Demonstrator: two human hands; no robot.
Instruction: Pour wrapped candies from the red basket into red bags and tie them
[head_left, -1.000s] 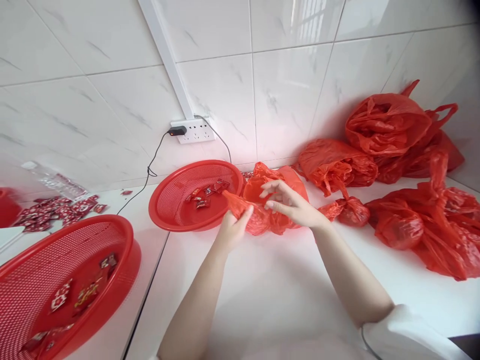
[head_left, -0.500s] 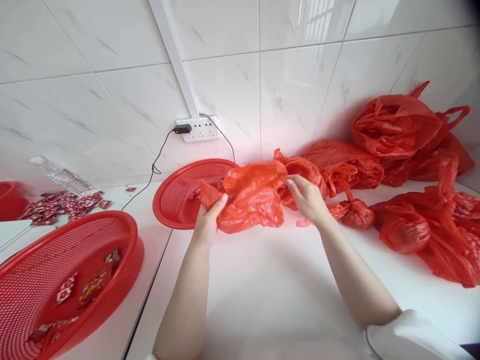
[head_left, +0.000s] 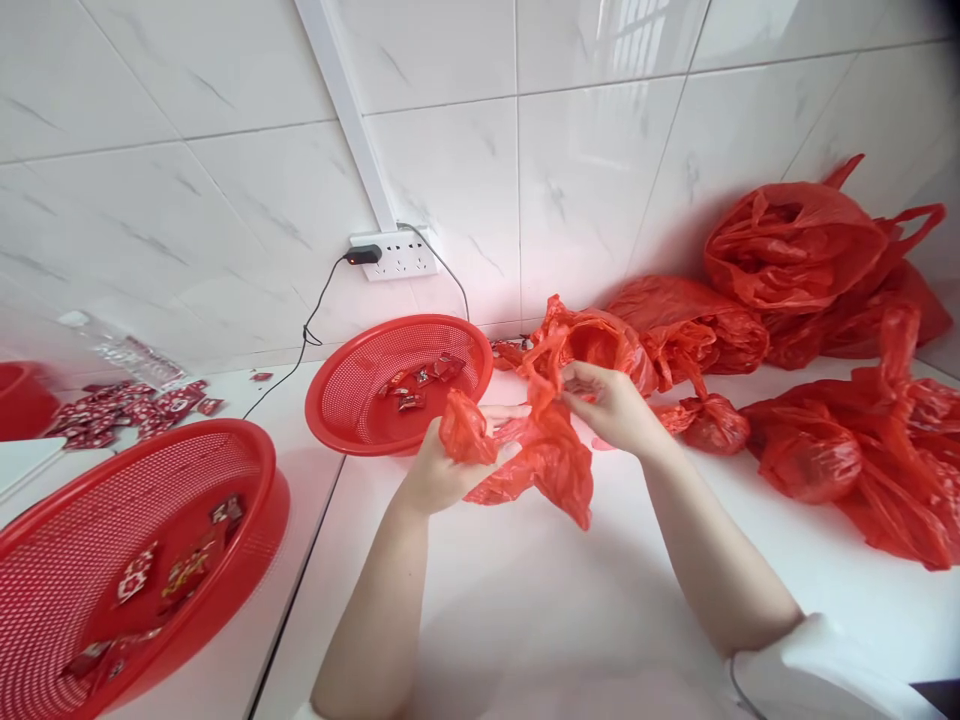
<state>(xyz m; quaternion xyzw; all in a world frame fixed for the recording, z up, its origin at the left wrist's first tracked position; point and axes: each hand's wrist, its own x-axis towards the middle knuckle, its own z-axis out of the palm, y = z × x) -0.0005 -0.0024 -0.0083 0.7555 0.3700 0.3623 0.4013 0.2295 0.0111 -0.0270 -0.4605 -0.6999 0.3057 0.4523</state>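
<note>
A thin red plastic bag hangs crumpled between my two hands above the white table. My left hand has part of the bag bunched by the thumb, with its fingers reaching behind and into the plastic. The thumb and fingers of my right hand pinch the bag's upper right part. Just beyond my left hand is a round red basket with several small wrapped packets in it. Past my right hand lies an open red bag near the wall.
Full red bags are piled at the back right, others at the right. A large red basket holds packets at the left. Behind it are loose packets and a clear bottle. A power strip is on the wall.
The bag was spread wide between my hands; now it hangs lower and more gathered. My left hand has turned, its fingers extending into the plastic. The round basket's packets are now in sight.
</note>
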